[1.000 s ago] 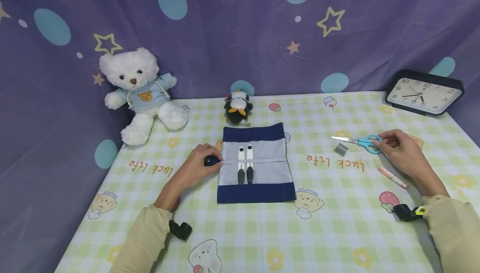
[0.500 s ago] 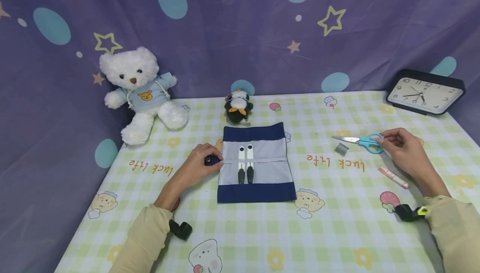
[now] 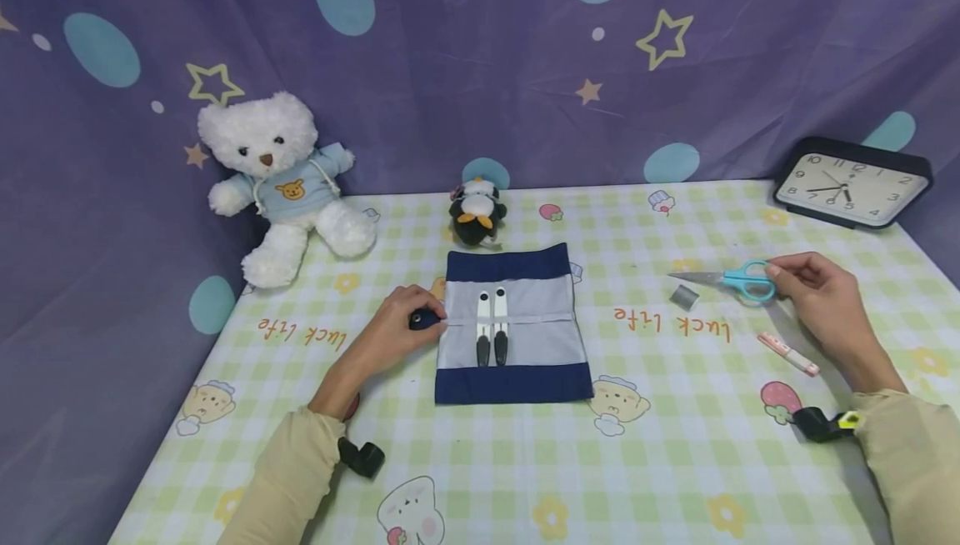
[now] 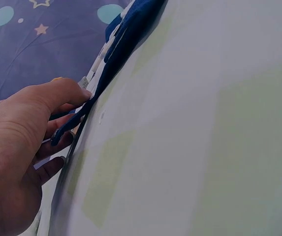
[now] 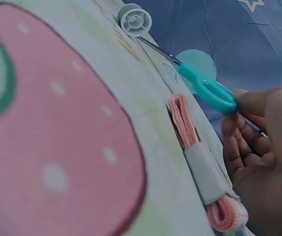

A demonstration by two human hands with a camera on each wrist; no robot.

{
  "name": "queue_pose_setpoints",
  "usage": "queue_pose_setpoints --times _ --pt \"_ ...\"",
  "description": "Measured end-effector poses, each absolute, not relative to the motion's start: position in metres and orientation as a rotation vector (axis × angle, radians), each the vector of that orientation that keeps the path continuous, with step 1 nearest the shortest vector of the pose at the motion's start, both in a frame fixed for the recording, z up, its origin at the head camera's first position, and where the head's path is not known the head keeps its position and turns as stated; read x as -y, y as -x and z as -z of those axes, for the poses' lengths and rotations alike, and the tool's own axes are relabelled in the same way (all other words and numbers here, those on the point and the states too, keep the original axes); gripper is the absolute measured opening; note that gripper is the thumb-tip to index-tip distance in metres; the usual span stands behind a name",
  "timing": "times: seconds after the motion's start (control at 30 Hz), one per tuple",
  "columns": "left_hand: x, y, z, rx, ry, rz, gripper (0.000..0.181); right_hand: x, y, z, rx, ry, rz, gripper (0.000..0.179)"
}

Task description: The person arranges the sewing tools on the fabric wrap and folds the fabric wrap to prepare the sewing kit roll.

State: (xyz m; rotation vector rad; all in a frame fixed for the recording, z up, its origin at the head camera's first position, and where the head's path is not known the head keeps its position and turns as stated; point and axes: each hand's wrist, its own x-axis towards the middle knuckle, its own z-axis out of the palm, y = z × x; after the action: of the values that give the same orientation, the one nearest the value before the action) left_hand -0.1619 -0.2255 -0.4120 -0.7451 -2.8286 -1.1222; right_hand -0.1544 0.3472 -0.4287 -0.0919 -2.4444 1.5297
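Fingers of the right hand (image 3: 825,303) pinch one ring of the blue scissors (image 3: 729,278) between thumb and fingertip, almost no gap left; gripping the handle end leaves the hand clear of the blades, which point left toward the pouch (image 3: 540,347); in the right wrist view the handles look raised and the tips low by the spool (image 3: 684,297), though I cannot tell whether they touch the tablecloth (image 3: 480,478); the left hand (image 3: 390,332) pinches the pouch's left edge by its navy tab (image 3: 422,319), likely to keep the soft thing from sliding or folding in; the folded pink tape (image 3: 787,354) lies just beside the right wrist, on the near side of the scissors. As for looks, the scissors have light-blue rings and slim metal blades, seemingly together; the pouch lies open flat at the middle of the table, well apart from them, pale grey inside with navy bands along its far and near ends; two white tools (image 3: 500,303) with dark near ends lie side by side on it, seemingly tucked under the thin strip across its middle.
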Motion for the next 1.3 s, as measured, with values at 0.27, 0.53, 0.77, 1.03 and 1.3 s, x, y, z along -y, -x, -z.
queue_pose_setpoints --times 0.27,0.53,0.77,1.03,1.3 --pt "0.226 0.162 0.413 2.84 0.73 1.111 0.01 -0.342 0.156 0.425 2.336 0.104 -1.628 0.009" --pt "0.226 0.161 0.412 2.839 0.739 1.113 0.009 -0.337 0.156 0.418 2.32 0.109 -1.615 0.012" --pt "0.225 0.161 0.411 2.845 0.73 1.118 0.01 -0.334 0.159 0.408 2.317 0.078 -1.592 0.009" --pt "0.226 0.161 0.412 2.841 0.737 1.114 0.01 -0.326 0.165 0.403 2.321 0.033 -1.558 0.009" --pt "0.225 0.161 0.41 2.852 0.73 1.129 0.009 -0.315 0.17 0.396 2.338 -0.002 -1.535 0.017"
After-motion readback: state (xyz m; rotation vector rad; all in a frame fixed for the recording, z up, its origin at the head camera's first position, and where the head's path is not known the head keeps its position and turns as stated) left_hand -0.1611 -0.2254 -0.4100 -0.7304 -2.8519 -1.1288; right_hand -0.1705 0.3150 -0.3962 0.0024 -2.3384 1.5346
